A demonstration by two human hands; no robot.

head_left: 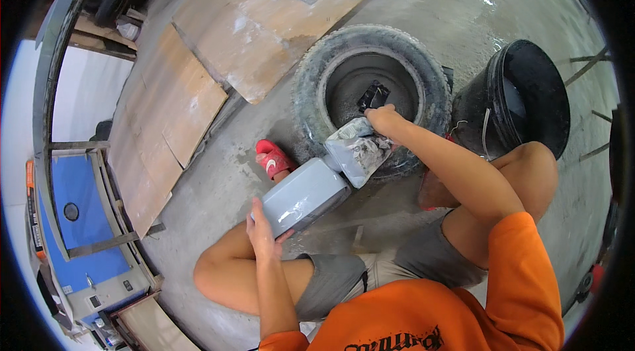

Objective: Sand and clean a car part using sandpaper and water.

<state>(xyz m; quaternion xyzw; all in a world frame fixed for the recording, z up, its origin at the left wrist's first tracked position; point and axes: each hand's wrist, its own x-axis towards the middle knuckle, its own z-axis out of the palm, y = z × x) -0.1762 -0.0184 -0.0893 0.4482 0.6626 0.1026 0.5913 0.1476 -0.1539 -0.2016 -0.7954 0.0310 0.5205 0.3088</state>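
Person squats on the concrete floor (pixel 423 13). Left hand (pixel 261 228) grips the lower end of a grey rectangular block-shaped mould (pixel 303 195), tilted up across the knee. Right hand (pixel 382 119) clenches a crumpled grey cement-smeared plastic bag (pixel 357 149) against the mould's upper end, over a worn rubber tyre (pixel 370 80). Judging by this, handling is midway: the mould is neither set down nor in the tyre. Black plastic bucket (pixel 522 96) stands just beside.

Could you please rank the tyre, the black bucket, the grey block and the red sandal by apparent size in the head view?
1. Tyre, largest.
2. Black bucket.
3. Grey block, steadied by the left hand; it sits nearer the camera, so its rank below the bucket is unsure.
4. Red sandal, smallest.
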